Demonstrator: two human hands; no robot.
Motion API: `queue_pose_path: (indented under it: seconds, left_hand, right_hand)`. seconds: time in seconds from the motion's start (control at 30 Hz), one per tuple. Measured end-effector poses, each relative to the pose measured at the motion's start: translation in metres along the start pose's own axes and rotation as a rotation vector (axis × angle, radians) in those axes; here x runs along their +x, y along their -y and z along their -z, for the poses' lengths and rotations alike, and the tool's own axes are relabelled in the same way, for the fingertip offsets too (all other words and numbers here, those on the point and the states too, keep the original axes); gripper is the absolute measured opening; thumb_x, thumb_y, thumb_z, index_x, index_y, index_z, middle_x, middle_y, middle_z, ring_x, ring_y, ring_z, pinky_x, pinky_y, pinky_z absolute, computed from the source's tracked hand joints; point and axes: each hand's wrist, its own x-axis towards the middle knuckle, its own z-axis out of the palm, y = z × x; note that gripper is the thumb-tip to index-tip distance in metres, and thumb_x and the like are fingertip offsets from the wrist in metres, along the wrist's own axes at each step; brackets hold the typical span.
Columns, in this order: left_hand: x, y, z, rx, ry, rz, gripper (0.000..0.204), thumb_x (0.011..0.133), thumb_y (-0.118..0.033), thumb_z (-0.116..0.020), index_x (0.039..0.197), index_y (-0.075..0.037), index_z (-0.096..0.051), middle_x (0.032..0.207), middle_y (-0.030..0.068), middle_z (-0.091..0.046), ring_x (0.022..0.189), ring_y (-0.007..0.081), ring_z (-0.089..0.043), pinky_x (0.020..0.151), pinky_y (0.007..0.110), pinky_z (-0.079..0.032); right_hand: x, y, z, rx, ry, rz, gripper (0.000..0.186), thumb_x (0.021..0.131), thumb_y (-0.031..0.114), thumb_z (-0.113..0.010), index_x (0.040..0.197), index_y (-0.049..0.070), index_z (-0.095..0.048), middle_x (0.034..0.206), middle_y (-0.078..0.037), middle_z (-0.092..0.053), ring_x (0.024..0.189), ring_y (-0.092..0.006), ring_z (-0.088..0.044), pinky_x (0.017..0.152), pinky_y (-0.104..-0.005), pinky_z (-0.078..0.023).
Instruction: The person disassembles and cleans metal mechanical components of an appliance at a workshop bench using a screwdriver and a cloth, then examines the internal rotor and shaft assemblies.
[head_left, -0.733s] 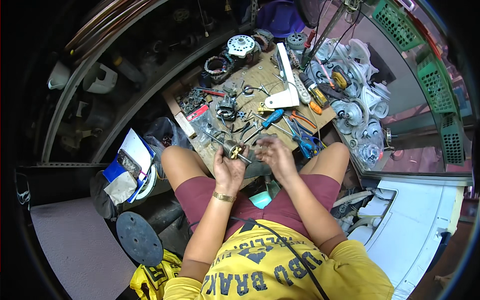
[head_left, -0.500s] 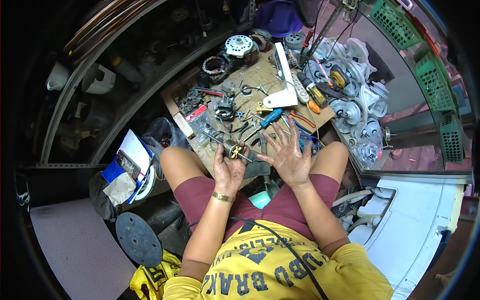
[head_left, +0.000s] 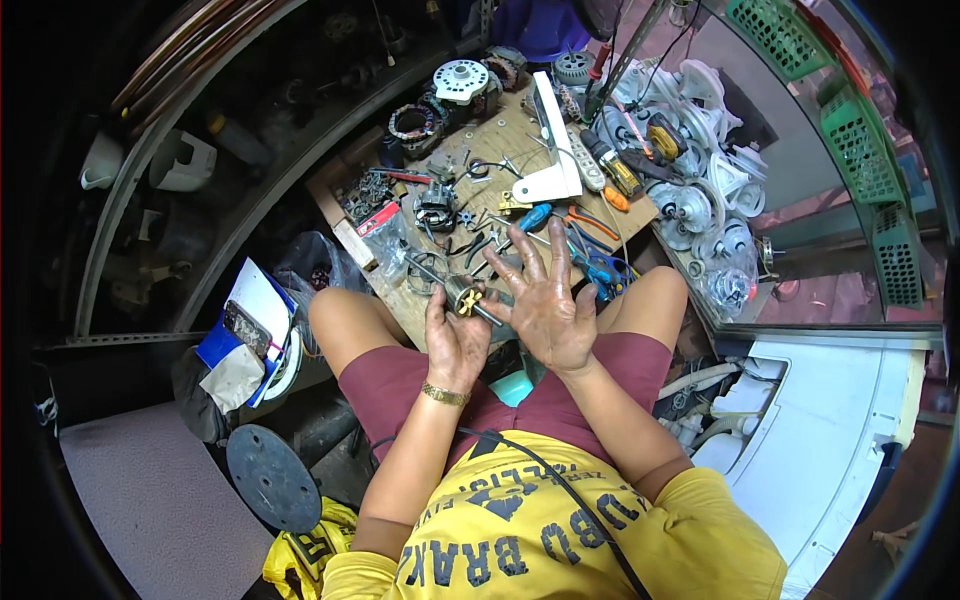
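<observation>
My left hand (head_left: pixel 456 345) grips a metal rotor (head_left: pixel 460 294) on a long shaft, with a brass-coloured piece at its near end; the shaft runs diagonally. Just right of it, my right hand (head_left: pixel 548 305) is spread wide, palm up, fingers stained and shiny, holding nothing; its little finger is near the rotor. Behind both lie a blue-handled screwdriver (head_left: pixel 534 217), orange-handled pliers (head_left: pixel 590 220), blue-handled tools (head_left: pixel 597 275) and a clear plastic bag (head_left: pixel 393 241).
The wooden bench (head_left: pixel 510 138) carries motor parts, a white bracket (head_left: pixel 540 185) and a drill (head_left: pixel 613 166). Plastic parts (head_left: pixel 705 210) crowd the right. A blue-and-white item (head_left: pixel 245 320) and grey disc (head_left: pixel 273 477) lie left; a white panel (head_left: pixel 800 470) is at right. Green baskets (head_left: pixel 855 160) line the glass.
My right hand has turned from half-curled to spread palm up, then moved slightly left toward the rotor. My left hand keeps its hold. The view has shifted, so the bench appears higher and leftward.
</observation>
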Motion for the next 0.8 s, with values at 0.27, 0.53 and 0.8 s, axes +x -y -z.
queue_pose_path:
  seconds: [0.27, 0.53, 0.8]
  left_hand:
    - [-0.002, 0.005, -0.019, 0.007, -0.004, -0.050, 0.033, 0.104, -0.036, -0.052, 0.111, -0.005, -0.059, 0.102, 0.0086, -0.064, 0.100, 0.0221, -0.059, 0.107, 0.046, -0.043]
    - [-0.001, 0.006, -0.023, 0.030, -0.019, -0.105, 0.032, 0.104, -0.036, -0.052, 0.110, -0.006, -0.058, 0.101, 0.0079, -0.065, 0.099, 0.0214, -0.061, 0.107, 0.046, -0.044]
    - [0.010, -0.019, 0.013, -0.015, 0.004, -0.048, 0.031, 0.104, -0.032, -0.047, 0.114, -0.006, -0.061, 0.108, 0.0102, -0.069, 0.106, 0.0266, -0.062, 0.104, 0.048, -0.044]
  right_hand:
    - [0.000, -0.001, -0.008, 0.076, -0.067, 0.087, 0.100, 0.085, 0.085, -0.043, 0.161, 0.040, 0.003, 0.168, -0.009, -0.010, 0.152, -0.0425, -0.016, 0.110, -0.0641, -0.036]
    - [0.004, 0.003, -0.010, 0.126, -0.050, 0.078, 0.103, 0.085, 0.083, -0.046, 0.162, 0.036, 0.005, 0.167, -0.007, -0.008, 0.153, -0.0419, -0.010, 0.113, -0.0661, -0.027]
    - [0.012, 0.001, 0.053, 0.023, -0.025, -0.235, 0.073, 0.104, 0.057, -0.040, 0.162, 0.022, -0.012, 0.157, -0.014, -0.032, 0.137, -0.0389, -0.046, 0.103, -0.0490, -0.047]
